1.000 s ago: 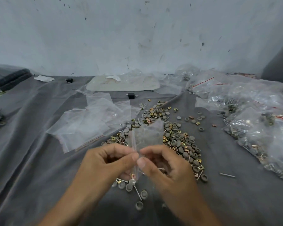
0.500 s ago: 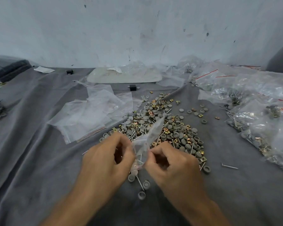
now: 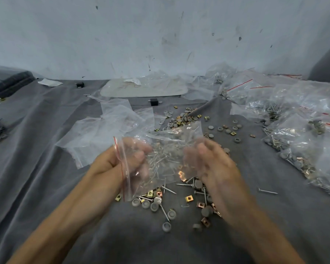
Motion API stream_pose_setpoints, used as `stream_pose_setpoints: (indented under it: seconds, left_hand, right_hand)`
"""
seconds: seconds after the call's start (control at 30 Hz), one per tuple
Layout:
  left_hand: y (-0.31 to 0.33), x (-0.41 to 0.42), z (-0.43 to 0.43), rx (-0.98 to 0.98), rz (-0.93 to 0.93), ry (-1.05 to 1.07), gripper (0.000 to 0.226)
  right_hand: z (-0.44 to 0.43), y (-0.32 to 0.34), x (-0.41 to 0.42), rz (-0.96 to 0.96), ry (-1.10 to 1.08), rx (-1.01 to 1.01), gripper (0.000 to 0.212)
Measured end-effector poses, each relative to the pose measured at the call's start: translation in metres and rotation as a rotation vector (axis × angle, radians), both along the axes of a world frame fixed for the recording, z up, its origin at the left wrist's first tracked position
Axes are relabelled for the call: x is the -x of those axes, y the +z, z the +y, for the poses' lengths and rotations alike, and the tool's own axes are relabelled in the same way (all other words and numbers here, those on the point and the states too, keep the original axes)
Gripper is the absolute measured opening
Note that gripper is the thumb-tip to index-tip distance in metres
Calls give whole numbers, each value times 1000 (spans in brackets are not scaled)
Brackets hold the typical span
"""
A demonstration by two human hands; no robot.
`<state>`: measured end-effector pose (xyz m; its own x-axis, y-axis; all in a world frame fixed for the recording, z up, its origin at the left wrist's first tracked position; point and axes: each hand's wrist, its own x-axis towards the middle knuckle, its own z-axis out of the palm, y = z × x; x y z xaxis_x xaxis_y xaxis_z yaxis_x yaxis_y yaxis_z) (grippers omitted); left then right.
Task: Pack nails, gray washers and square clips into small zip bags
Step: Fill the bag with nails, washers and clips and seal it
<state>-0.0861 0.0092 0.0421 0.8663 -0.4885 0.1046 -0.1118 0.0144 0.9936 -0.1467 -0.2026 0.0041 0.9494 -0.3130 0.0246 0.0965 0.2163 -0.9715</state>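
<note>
Two hands hold one clear zip bag [image 3: 160, 155] above the pile of nails, washers and clips [image 3: 181, 191] on the gray cloth [image 3: 46, 168]. Left hand [image 3: 111, 164] pinches the red-striped edge; right hand [image 3: 210, 164] is blurred, its grip unclear. No writing is readable.

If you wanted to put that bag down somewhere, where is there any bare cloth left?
Bare gray cloth lies left of the left hand, below the empty bags. Another bare strip sits right of the right hand, around a lone nail. The loose hardware pile in the middle and the filled bags on the right are crowded.
</note>
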Motion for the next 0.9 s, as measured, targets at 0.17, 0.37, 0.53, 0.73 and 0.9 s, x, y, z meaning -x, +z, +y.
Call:
stream_pose_setpoints:
  seconds: [0.17,0.37,0.53,0.73,0.9]
  left_hand:
    - [-1,-3,-2,43,-80,181,32]
    - [-11,-3,1,-21,-254,65,13]
    - [-16,-5,3,-91,-262,-51,31]
    - [-29,0,-6,-226,-156,-209,66]
    - [-31,12,-20,-208,-120,-354,67]
  right_hand:
    - [-11,1,0,-76,-35,-148,35]
    - [-15,1,-1,-50,-110,-186,29]
    - [-21,7,2,3,-129,-28,35]
    - [-33,44,22,-126,-103,653,44]
    - [-7,49,29,-108,437,1172,106]
